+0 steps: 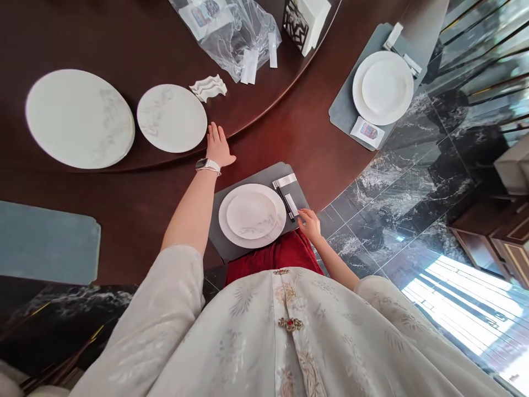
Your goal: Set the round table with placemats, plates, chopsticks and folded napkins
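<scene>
My left hand reaches over the rim of the raised round turntable, fingers stretched out and holding nothing. Its fingertips are beside the right edge of a white oval-looking plate with a grey leaf pattern. Down by the front edge of the table, my right hand has its fingers loosely bent and apart. They are at the edge of a grey placemat, close to the lower end of black chopsticks with a white sleeve. On that mat, a small patterned plate lies on a larger white plate.
A stack of larger plates stands at left on the turntable. White wavy pieces, a clear plastic bag and a napkin holder are farther back. Another place setting lies right; a bare placemat lies left.
</scene>
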A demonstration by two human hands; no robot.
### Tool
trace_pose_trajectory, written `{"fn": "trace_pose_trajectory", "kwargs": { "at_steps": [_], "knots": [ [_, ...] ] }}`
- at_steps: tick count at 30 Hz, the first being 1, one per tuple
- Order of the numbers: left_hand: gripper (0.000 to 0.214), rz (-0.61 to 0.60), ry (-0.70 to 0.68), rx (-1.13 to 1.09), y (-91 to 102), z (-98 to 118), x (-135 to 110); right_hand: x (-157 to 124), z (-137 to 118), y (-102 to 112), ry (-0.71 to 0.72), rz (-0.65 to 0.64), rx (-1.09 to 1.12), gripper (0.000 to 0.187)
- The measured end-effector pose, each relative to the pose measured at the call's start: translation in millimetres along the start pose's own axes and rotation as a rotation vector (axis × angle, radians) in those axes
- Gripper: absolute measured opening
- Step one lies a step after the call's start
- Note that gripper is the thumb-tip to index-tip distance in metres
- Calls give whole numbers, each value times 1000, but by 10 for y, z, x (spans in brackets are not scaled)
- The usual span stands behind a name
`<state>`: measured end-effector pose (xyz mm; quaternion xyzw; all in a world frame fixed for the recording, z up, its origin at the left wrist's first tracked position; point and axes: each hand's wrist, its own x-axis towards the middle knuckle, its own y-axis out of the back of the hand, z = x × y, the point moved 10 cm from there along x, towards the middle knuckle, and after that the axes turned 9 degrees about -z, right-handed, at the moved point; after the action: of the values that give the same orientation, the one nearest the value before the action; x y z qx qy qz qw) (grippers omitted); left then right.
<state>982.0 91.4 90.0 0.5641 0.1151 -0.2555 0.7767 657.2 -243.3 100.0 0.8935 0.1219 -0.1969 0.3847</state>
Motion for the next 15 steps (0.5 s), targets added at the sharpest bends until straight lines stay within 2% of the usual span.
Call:
{"fn": "trace_pose_trajectory", "kwargs": {
  "at_steps": [3, 6, 8, 10, 12, 13, 15],
  "knots": [
    [136, 8, -9, -1, -16, 8, 28, 133, 55, -91, -104, 56, -3, 38],
    [137, 26, -25, 5, 27, 53, -28, 236, 33, -161, -133, 53, -23, 39],
    [135, 36, -20, 22, 74, 68, -103, 296, -4, -75, -143, 112, -44, 37],
    [131, 55, -9, 44, 130, 70, -195, 458, -105, 140, -135, 219, -47, 35],
    [127, 81, 0, 65, 183, 65, -287, 831, -377, 423, -48, 313, -32, 34],
    [125, 95, 3, 75, 204, 60, -329, 1106, -603, 570, 34, 342, -23, 35],
    [120, 117, 3, 91, 233, 41, -402, 1784, -1209, 845, 235, 374, -9, 37]
  ]
}}
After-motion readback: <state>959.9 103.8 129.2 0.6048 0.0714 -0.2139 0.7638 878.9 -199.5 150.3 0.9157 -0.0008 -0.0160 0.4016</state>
